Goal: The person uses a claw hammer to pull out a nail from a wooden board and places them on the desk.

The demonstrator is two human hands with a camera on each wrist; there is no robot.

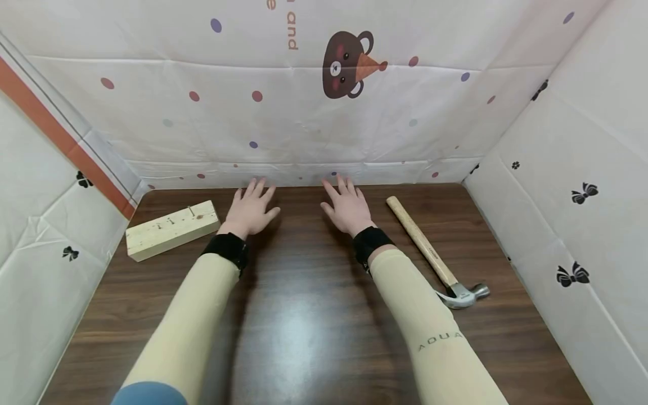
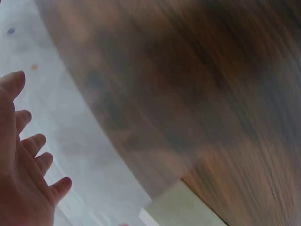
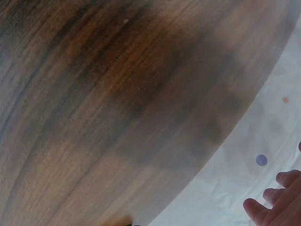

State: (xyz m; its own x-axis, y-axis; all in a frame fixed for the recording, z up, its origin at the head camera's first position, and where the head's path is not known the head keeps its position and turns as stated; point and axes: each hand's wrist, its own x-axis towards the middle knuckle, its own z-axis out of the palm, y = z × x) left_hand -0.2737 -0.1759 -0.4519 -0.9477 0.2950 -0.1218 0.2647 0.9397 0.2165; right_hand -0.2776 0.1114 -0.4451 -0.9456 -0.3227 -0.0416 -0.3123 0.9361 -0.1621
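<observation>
My left hand (image 1: pixel 251 211) is held over the far part of the table with its fingers spread and nothing in it. Just left of it lies a pale wooden block (image 1: pixel 172 229) with several nails standing in its top; a corner of the block also shows low in the left wrist view. My right hand (image 1: pixel 347 208), likewise empty with fingers extended, is near the table's back edge. To its right lies a claw hammer (image 1: pixel 425 246) with a wooden handle, its metal head toward me and partly behind my right sleeve.
The dark wood-grain table (image 1: pixel 298 270) meets a white patterned sheet (image 1: pixel 283 124) at its back edge. More white sheeting (image 1: pixel 562 185) rises along the right side, and a similar sheet (image 1: pixel 40 219) stands on the left.
</observation>
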